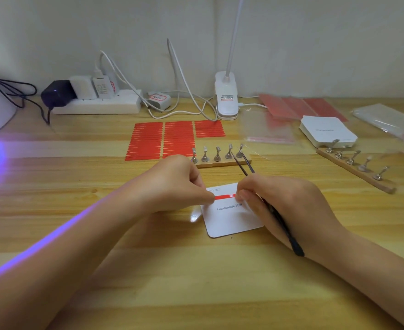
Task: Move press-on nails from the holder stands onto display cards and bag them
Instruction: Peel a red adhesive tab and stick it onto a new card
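While the left hand (184,184) is pinching one end of a red adhesive strip (224,196), the right hand (274,201) is pinching the other end and gripping black tweezers (267,201). Lying flat on the light wooden desk (101,186), the white display card (229,217) under the strip is showing "Handmade Nail". Just behind it, a wooden holder stand (220,158) is carrying press-on nails (217,150) before a white wall (101,32).

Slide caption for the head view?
Both hands press a red strip onto a display card; right holds tweezers.
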Demonstrator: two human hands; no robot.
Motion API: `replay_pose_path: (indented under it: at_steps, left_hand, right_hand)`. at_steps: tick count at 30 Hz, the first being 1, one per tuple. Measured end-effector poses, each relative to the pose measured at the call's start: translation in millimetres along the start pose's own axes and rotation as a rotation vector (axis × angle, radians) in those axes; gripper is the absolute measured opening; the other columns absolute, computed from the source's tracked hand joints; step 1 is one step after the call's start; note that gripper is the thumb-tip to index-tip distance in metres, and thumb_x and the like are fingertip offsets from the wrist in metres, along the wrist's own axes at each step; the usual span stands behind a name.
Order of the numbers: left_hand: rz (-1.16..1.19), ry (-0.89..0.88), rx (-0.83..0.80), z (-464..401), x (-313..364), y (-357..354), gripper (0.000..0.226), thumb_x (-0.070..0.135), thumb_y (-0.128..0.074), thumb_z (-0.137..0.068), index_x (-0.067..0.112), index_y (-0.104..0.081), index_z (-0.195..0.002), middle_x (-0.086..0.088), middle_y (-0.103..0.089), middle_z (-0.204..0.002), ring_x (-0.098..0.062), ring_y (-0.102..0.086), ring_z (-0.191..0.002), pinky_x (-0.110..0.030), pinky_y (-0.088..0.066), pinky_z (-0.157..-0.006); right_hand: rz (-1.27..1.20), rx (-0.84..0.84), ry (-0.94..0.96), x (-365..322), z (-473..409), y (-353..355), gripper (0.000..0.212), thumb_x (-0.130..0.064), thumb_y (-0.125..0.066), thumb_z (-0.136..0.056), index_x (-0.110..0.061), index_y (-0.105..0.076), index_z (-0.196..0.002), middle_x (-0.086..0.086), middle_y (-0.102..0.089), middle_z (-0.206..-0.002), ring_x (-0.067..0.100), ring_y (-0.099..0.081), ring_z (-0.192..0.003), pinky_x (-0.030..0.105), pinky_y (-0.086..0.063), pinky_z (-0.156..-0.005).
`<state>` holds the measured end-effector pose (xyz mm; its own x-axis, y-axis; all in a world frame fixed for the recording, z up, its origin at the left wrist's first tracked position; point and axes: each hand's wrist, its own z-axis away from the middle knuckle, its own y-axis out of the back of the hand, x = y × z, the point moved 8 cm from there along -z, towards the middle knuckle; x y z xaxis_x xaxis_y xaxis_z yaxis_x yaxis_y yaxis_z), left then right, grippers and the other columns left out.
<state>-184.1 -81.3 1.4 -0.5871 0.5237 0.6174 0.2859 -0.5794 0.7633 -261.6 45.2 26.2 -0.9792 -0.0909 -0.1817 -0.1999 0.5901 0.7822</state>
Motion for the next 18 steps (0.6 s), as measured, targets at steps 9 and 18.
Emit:
replay_pose_path:
  at_steps: [9,18]
  left_hand:
    - [-0.204,-0.150,0.005,12,3,22,0.010,0.027,-0.070,-0.071,0.027,-0.063,-0.063,0.013,-0.056,-0.061,0.005,-0.049,-0.056,-0.011,-0.037,-0.048]
    - [-0.386,-0.612,0.206,33,42,-16,0.033,0.039,-0.059,-0.079,0.023,-0.070,-0.106,0.001,-0.059,-0.095,-0.018,-0.052,-0.088,-0.032,-0.033,-0.076]
  right_hand:
    - [-0.037,-0.031,-0.002,1,-1,-3,0.007,-0.015,-0.064,-0.076,-0.014,-0.067,-0.082,-0.010,-0.064,-0.068,0.009,-0.051,-0.061,0.019,-0.035,-0.051]
    - [-0.111,-0.055,-0.024,4,2,-4,0.013,-0.021,-0.064,-0.078,-0.017,-0.064,-0.090,-0.008,-0.065,-0.077,0.016,-0.060,-0.066,0.029,-0.049,-0.052]
